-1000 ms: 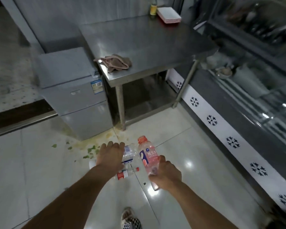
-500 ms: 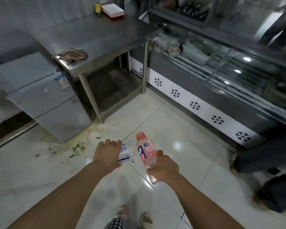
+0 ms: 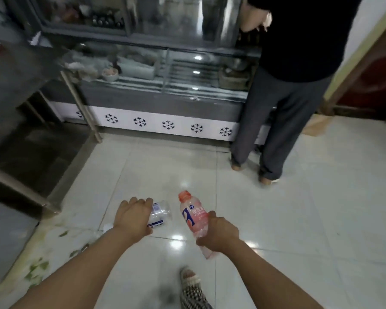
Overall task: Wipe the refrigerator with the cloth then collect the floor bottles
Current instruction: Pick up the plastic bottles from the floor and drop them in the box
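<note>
The left hand [image 3: 133, 216] is curled over a crushed clear plastic bottle with a white and blue label [image 3: 158, 214], gripping it from above so that most of the bottle is hidden under the fingers. The right hand [image 3: 218, 234] is wrapped round the lower body of a pink translucent plastic bottle with an orange-pink cap [image 3: 193, 216], which tilts with its cap pointing away and a little left. The two bottles sit near each other but apart, both held above the glossy white tiled floor [image 3: 299, 219].

A foot in a checked slipper [image 3: 193, 288] stands on the floor at the bottom edge of the view. Green leaf scraps on a yellowish spill [image 3: 37, 267] lie on the floor towards its near left corner. A steel surface on metal legs [image 3: 13, 70] fills the left side. Along the far edge of the floor runs a glass-fronted display chiller with a white snowflake band [image 3: 165, 124], and a person in a black top and grey trousers [image 3: 285, 108] stands at its right end.
</note>
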